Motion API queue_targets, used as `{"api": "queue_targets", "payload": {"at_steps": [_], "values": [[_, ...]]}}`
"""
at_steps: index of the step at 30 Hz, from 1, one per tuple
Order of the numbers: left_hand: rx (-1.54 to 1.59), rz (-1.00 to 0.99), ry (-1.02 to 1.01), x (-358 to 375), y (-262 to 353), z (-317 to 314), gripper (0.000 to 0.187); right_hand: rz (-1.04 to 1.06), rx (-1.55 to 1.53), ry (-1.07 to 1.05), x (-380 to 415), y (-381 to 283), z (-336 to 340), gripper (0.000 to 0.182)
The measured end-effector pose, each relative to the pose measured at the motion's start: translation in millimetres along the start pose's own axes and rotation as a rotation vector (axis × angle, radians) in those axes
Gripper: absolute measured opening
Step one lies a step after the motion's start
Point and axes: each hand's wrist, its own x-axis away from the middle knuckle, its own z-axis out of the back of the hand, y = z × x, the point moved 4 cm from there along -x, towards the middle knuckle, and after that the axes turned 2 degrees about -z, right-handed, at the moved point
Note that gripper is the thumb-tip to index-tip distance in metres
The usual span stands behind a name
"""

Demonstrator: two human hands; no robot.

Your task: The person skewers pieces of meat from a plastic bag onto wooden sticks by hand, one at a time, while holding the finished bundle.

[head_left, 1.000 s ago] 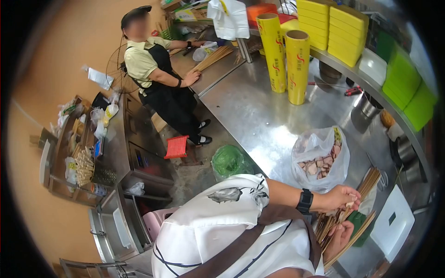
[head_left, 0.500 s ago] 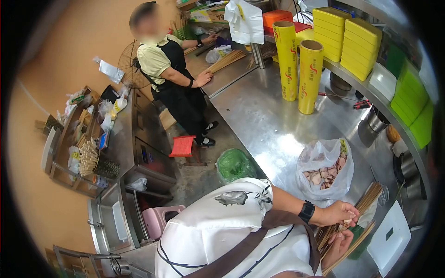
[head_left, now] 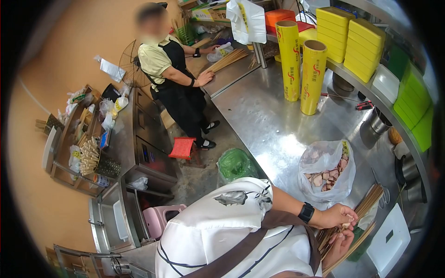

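My left hand (head_left: 337,215), with a dark watch on the wrist, has its fingers pinched on a small pale piece of meat (head_left: 346,225). Just below it my right hand (head_left: 340,244) is curled, its fingertips close to the same piece. What the right fingers hold is mostly hidden. Thin bamboo skewers (head_left: 367,204) lie in a bundle under and beside both hands. Beyond my left hand stands a clear plastic bag (head_left: 306,157), its mouth open on cut meat pieces (head_left: 330,178).
A white tray (head_left: 402,227) lies right of the skewers. Two yellow rolls (head_left: 313,78) stand on the steel table (head_left: 250,111), near a shelf with yellow containers (head_left: 364,48). A co-worker (head_left: 174,69) in a black apron handles skewers (head_left: 229,60) at the far end. A green-lined bin (head_left: 235,166) sits on the floor.
The co-worker's far hand has drawn back a little towards a plastic bag. My hands stay close together in nearly the same pose. The whole view has shifted slightly.
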Motion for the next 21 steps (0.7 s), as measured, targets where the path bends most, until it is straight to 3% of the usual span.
{"api": "queue_targets", "payload": {"at_steps": [9,12,14,15,17,19,21], "values": [[-0.08,-0.046,-0.002,0,4,7,0.019,0.02,0.036,0.097,0,5,1,0.016],[-0.17,-0.085,0.02,-1,2,12,0.017,0.121,0.111,0.139,1,-5,-7,0.02],[-0.232,-0.103,0.031,0,3,14,0.016,0.321,0.282,0.111,4,-24,-19,0.019],[-0.383,-0.128,0.037,2,10,14,0.014,0.324,0.28,0.112,5,-25,-17,0.019],[-0.536,-0.157,0.044,6,21,13,0.013,0.288,0.332,-0.107,5,-18,-15,0.017],[-0.833,-0.294,0.101,16,41,7,0.008,0.294,0.332,-0.102,8,-18,-19,0.017],[-0.877,-0.305,0.092,19,42,9,0.01,0.3,0.334,-0.095,12,-23,-20,0.016]]}}
